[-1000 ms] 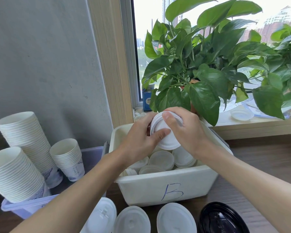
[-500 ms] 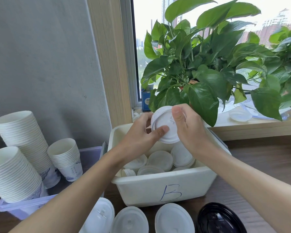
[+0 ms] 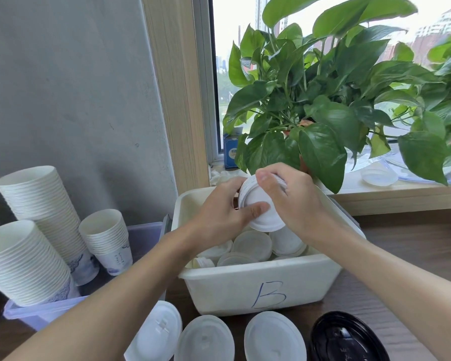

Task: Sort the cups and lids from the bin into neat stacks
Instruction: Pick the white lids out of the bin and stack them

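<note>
Above the far part of the desk [image 3: 414, 251], over the white bin [image 3: 258, 290] marked with a blue letter B, the head view shows both hands together. The left hand [image 3: 219, 217] grips a small stack of white lids [image 3: 261, 212] from the left side, with its thumb lying across the face of the front lid. The right hand [image 3: 292, 201] grips the same stack from the top and right, its fingers curled over the rim, where the edges of several lids show. The stack is tilted, its face turned toward the camera, and it does not touch the bin.

Inside the bin lie loose white lids [image 3: 253, 244], some overlapping each other. The bin stands just below the wooden windowsill [image 3: 401, 194].

At the near edge of the desk, in front of the bin, three white lid piles [image 3: 205, 340] stand in a row, and a black lid pile [image 3: 346, 340] stands to their right.

At the left edge of the desk, a lilac plastic tray [image 3: 44, 311] touches or nearly touches the bin. It carries three leaning stacks of paper cups: a tall stack [image 3: 37, 199] by the grey wall, a second large stack [image 3: 21, 261] nearer to the camera, and a short stack [image 3: 107, 238] beside them.

On the windowsill stand a leafy green plant [image 3: 323, 100], a small blue box [image 3: 231, 152] in the window corner, and a clear lid [image 3: 379, 177] to the right.
</note>
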A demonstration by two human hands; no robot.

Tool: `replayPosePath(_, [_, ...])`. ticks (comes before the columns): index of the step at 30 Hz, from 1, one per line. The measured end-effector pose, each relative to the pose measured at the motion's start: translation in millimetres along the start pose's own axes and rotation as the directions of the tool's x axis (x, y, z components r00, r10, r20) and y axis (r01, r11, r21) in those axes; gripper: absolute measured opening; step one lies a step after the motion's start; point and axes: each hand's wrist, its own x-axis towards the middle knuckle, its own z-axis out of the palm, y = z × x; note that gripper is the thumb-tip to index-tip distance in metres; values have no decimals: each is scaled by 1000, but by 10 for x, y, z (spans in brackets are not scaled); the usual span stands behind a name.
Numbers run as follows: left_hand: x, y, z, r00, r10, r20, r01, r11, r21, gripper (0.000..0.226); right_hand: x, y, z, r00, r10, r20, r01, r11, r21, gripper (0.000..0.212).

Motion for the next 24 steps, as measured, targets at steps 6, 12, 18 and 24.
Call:
replayPosePath(6, [-4, 19, -2, 999, 28, -35, -27, 999, 31, 36, -15, 5, -2, 1000, -2, 7, 3, 1000, -27, 53])
replayPosePath(12, [9, 38, -7, 997, -38, -69, 34, 998, -49, 39, 1, 1, 4, 997, 6, -71, -1, 998, 70, 33])
replayPosePath(18, [21, 55, -39, 988, -98, -116, 87, 992, -96, 33, -9, 0, -17, 999, 51, -16, -50, 993, 103, 37])
replayPosePath(24, [-21, 128, -30, 994, -76, -77, 65, 988, -144, 39, -2, -5, -16, 998, 49, -26, -47, 997, 64, 45])
